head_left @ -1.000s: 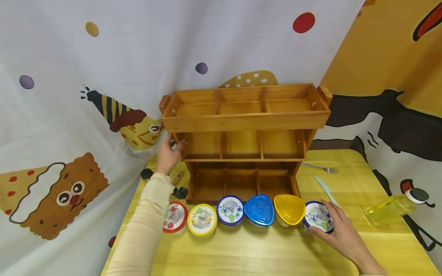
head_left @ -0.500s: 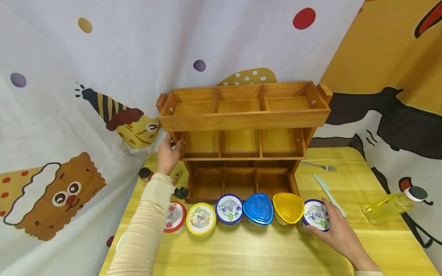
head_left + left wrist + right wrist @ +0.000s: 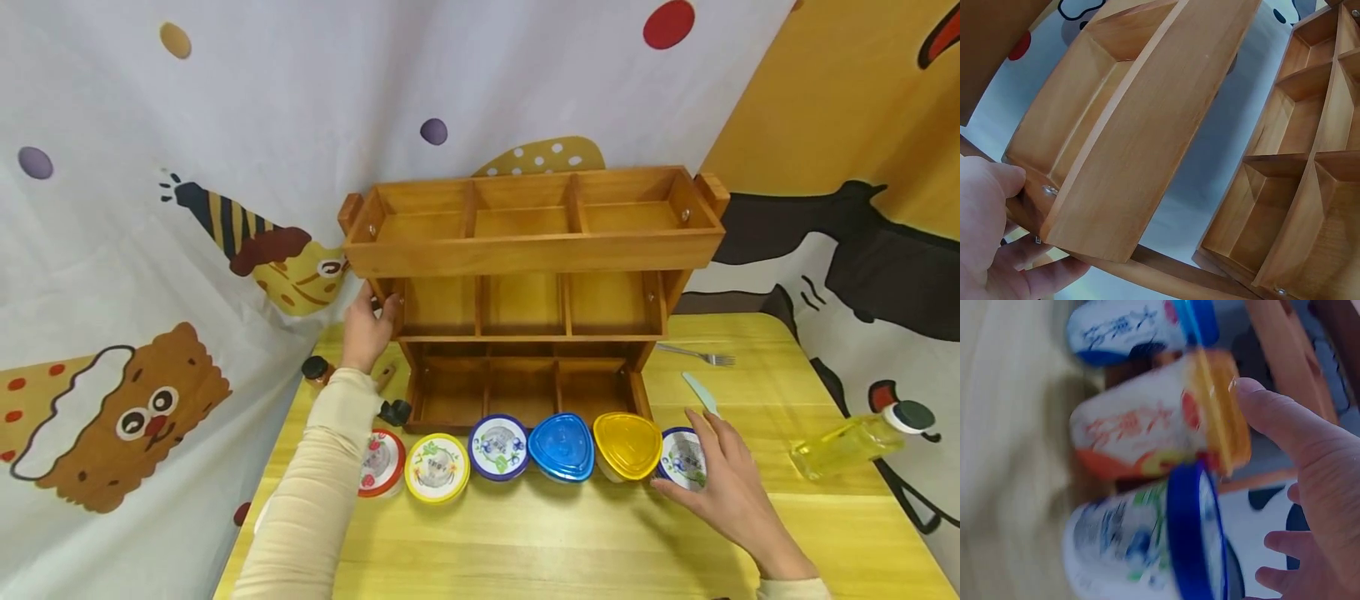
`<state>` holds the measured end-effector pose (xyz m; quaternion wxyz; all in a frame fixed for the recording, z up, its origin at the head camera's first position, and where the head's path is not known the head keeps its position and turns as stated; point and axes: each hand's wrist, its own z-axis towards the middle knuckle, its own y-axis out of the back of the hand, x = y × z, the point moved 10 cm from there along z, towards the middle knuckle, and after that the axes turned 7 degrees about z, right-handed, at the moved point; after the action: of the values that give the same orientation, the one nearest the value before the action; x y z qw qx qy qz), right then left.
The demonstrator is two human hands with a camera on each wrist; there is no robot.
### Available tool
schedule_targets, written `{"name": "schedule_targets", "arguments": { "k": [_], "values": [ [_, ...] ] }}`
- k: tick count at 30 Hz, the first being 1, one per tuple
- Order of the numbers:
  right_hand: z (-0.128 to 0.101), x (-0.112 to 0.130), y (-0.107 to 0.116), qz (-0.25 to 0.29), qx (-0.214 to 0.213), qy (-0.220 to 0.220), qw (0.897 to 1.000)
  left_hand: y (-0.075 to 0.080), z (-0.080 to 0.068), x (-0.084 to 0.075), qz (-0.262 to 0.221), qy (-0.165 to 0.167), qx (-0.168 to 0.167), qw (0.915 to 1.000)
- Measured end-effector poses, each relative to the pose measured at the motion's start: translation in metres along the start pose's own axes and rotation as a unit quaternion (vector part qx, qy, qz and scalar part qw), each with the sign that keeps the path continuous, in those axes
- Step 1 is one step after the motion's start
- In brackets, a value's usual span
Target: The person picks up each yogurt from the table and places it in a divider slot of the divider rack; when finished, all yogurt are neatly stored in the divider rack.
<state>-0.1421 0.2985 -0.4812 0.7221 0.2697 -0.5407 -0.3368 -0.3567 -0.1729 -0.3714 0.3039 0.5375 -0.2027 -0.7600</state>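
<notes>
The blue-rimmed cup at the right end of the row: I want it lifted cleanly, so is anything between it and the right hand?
Nothing visible: the right hand already rests on the blue-rimmed cup. The yellow-lidded cup crowds its left side.

**Three cams, one little shelf setup**

Head cam looks forward and down at the wooden rack (image 3: pixel 528 292) and table (image 3: pixel 570 542) from a bit back. Left wrist cam sits super close under the rack's tiers (image 3: pixel 1147 144), tilted. Right wrist cam is blurry-close on the yellow-lidded cup (image 3: pixel 1160 425), also in the head view (image 3: pixel 627 444).

cups (image 3: pixel 1147 444) blurred, knife (image 3: pixel 701 393) partly hidden
</notes>
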Motion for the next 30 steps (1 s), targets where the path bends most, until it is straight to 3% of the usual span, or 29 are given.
{"name": "schedule_targets", "arguments": {
  "k": [4, 9, 25, 30],
  "values": [
    [0.011, 0.024, -0.009, -0.011, 0.008, 0.045, 0.999, 0.001, 0.0, 0.002, -0.003, 0.006, -0.002, 1.0],
    [0.016, 0.036, -0.026, -0.035, 0.018, 0.076, 0.996, -0.001, 0.0, 0.003, -0.001, 0.01, 0.005, 0.9999],
    [0.017, 0.037, -0.036, -0.023, 0.002, 0.094, 0.995, -0.002, 0.004, -0.001, -0.003, 0.012, 0.007, 0.9999],
    [0.016, 0.039, -0.034, -0.006, 0.008, 0.078, 0.997, -0.001, 0.001, 0.002, -0.001, 0.02, 0.008, 0.9998]
  ]
}}
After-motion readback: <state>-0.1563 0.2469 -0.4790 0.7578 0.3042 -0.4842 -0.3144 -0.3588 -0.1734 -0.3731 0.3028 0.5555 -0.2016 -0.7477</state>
